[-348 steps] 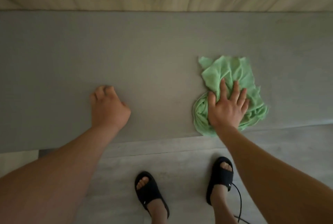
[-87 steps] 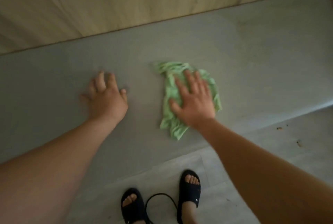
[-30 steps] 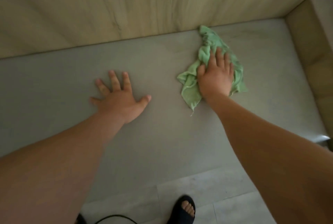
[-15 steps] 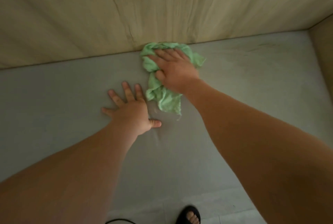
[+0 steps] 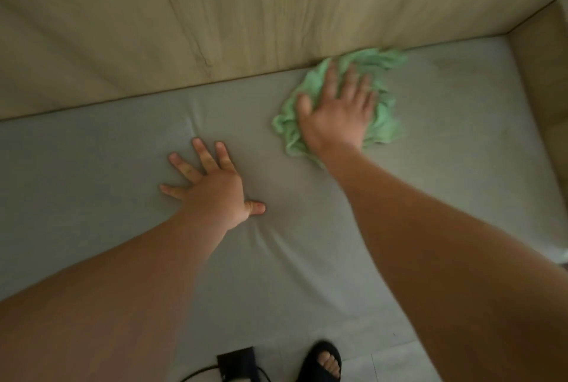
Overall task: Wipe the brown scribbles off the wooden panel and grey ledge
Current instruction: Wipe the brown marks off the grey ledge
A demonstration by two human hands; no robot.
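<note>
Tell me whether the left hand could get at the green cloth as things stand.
Probably yes. The left hand lies flat on the grey ledge, with only bare ledge between it and the green cloth. The right hand presses on most of it, leaving only the edges free.

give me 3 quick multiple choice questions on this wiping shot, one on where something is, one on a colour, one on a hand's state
1. Where does the cloth lie?
A on the floor
B at the back of the grey ledge, by the wooden panel
C hanging off the ledge's front edge

2. What colour is the cloth?
A brown
B white
C green

3. The left hand is
A flat on the ledge, fingers spread
B clenched in a fist
C lifting the cloth

Answers: 1 B, its far edge reaches the panel's base. 2 C, pale green shows around the right hand pressing it. 3 A, palm down, straight fingers apart.
</note>
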